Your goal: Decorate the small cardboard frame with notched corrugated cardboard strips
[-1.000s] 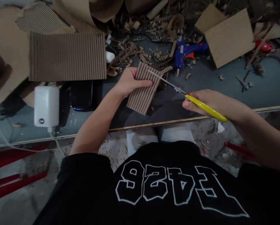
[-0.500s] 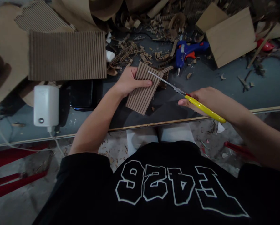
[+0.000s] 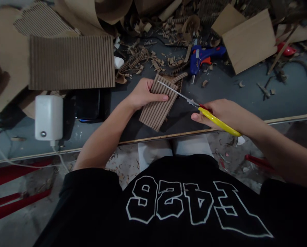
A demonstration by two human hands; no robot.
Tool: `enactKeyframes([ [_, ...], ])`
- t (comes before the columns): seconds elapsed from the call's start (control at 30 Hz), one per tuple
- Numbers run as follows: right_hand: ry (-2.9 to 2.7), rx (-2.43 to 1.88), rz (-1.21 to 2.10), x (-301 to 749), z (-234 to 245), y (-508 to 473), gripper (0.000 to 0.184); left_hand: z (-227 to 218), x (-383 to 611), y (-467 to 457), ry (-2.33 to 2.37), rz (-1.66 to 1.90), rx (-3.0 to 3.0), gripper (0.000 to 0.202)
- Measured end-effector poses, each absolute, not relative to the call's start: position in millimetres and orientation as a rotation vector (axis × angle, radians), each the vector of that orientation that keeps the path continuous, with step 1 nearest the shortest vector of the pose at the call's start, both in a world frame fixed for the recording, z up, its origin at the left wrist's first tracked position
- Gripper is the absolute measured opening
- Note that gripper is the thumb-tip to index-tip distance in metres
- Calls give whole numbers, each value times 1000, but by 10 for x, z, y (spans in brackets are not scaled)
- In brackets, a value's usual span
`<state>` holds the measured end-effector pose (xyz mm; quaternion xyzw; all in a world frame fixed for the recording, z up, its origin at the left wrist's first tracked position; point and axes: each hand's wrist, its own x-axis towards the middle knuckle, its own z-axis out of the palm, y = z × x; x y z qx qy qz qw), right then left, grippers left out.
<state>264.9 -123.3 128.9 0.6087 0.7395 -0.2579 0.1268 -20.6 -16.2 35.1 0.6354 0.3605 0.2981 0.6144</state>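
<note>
My left hand [image 3: 145, 94] pinches a small piece of corrugated cardboard [image 3: 157, 111], its thumb lying across the ridges. The piece is tilted above the table's front part. My right hand [image 3: 220, 111] is closed on the scissors [image 3: 217, 121], which have yellow and red handles. Their narrow metal blades lie across the upper part of the cardboard piece, pointing left. Whether the blades are fully closed I cannot tell. Just behind the piece, a curled cardboard strip [image 3: 180, 78] shows partly.
A blue glue gun [image 3: 203, 56] lies beyond the scissors. A large corrugated sheet [image 3: 72, 63] is at the left, near a white charger [image 3: 49, 118] and a black object [image 3: 88, 104]. Cardboard scraps [image 3: 135, 58] litter the back. Flat cardboard pieces [image 3: 249, 43] rest at the right.
The cardboard piece and my left hand have shifted slightly down and toward me. The scissors have moved a little left and down, blades still across the piece.
</note>
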Motion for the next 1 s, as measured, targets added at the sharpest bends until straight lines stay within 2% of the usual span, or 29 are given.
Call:
enactKeyframes([
  [0.1, 2114, 1746, -769, 2578, 1338, -1238, 79, 376, -159, -220, 810, 684, 1423, 77],
  [0.27, 2193, 1716, -606, 2551, 1243, -1219, 82, 372, -160, -211, 800, 721, 1423, 77],
  [0.53, 2224, 1660, -432, 2574, 1252, -1189, 67, 369, -180, -184, 811, 714, 1434, 80],
  [0.8, 2248, 1742, -724, 2549, 1358, -1263, 77, 396, -78, -336, 662, 629, 1525, 70],
  [1.0, 2234, 1724, -633, 2483, 1343, -1204, 83, 394, -36, -376, 673, 641, 1485, 69],
])
